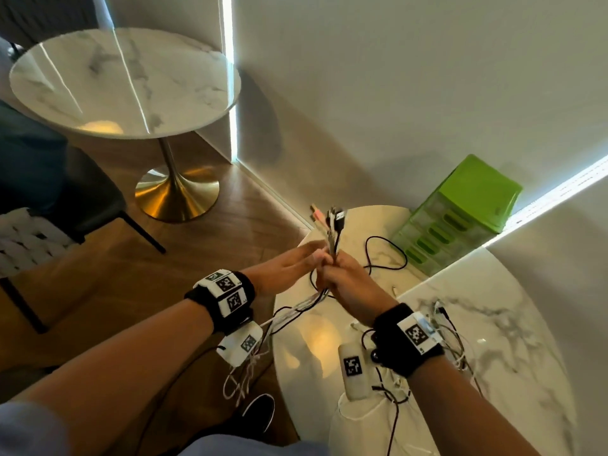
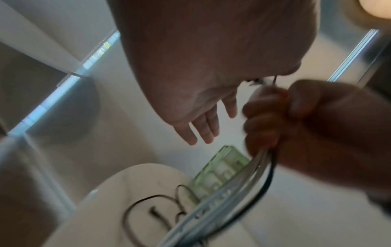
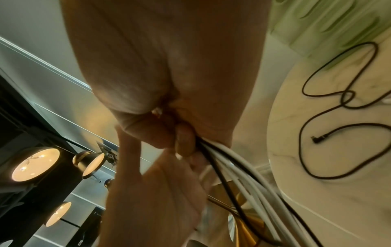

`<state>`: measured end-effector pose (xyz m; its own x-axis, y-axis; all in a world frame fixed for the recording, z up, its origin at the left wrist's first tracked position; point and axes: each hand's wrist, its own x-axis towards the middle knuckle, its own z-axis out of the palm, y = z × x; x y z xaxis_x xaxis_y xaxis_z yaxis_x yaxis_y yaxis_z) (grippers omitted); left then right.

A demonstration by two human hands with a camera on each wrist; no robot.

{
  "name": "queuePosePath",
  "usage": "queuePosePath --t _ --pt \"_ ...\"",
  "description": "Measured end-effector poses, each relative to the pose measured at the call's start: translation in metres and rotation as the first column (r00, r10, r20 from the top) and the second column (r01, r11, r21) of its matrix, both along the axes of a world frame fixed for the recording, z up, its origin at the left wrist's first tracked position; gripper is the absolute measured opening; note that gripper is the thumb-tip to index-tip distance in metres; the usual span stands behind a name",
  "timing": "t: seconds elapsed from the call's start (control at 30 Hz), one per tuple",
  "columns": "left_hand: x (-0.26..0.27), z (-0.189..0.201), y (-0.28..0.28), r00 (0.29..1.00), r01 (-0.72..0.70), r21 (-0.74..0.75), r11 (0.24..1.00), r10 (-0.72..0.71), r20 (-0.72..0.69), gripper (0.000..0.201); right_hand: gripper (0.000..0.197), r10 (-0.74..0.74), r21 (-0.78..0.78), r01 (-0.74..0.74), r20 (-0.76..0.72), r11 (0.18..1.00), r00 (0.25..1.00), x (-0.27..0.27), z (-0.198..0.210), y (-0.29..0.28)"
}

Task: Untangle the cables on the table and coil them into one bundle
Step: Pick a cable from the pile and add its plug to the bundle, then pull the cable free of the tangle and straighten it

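Note:
My right hand point(image 1: 335, 271) grips a bundle of white and black cables point(image 1: 332, 225) upright above the marble table's left edge, with the connector ends sticking up past the fist. The strands point(image 3: 243, 167) trail down from the fist and hang over the table edge point(image 1: 250, 373). Next to the bundle, my left hand point(image 1: 296, 261) has its fingers point(image 2: 201, 128) straight and holds nothing. One loose black cable point(image 1: 385, 255) lies in loops on the table point(image 1: 493, 340) behind the hands.
A green plastic drawer box point(image 1: 460, 212) stands at the back of the table against the wall. More thin cables point(image 1: 460, 350) lie under my right wrist. A second round marble table point(image 1: 125, 80) and chairs stand to the left.

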<state>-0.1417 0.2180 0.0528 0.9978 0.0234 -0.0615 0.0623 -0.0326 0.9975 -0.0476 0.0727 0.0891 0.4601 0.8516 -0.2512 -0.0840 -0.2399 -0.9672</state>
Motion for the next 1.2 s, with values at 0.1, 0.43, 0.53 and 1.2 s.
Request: queuePosePath --t 0.1,0.43,0.53,1.2 --pt "0.018 0.018 -0.014 1.000 0.012 0.029 1.000 -0.011 -0.027 0.053 0.018 0.015 -0.066 -0.011 0.068 0.998 0.998 -0.008 -0.015 -0.013" --pt "0.063 0.062 -0.055 0.983 0.165 0.365 0.916 -0.184 0.016 0.038 0.028 -0.105 0.103 0.135 -0.258 0.985 0.960 -0.007 -0.043 -0.039" --pt "0.076 0.074 -0.057 0.951 0.309 0.253 0.917 -0.302 -0.066 0.051 0.025 0.041 -0.074 -0.050 -0.110 0.996 0.993 -0.004 -0.050 -0.042" --pt "0.108 -0.006 -0.097 0.975 0.002 0.035 0.999 0.006 -0.222 0.026 0.036 0.070 -0.598 0.229 0.434 0.768 0.898 0.079 -0.140 -0.171"
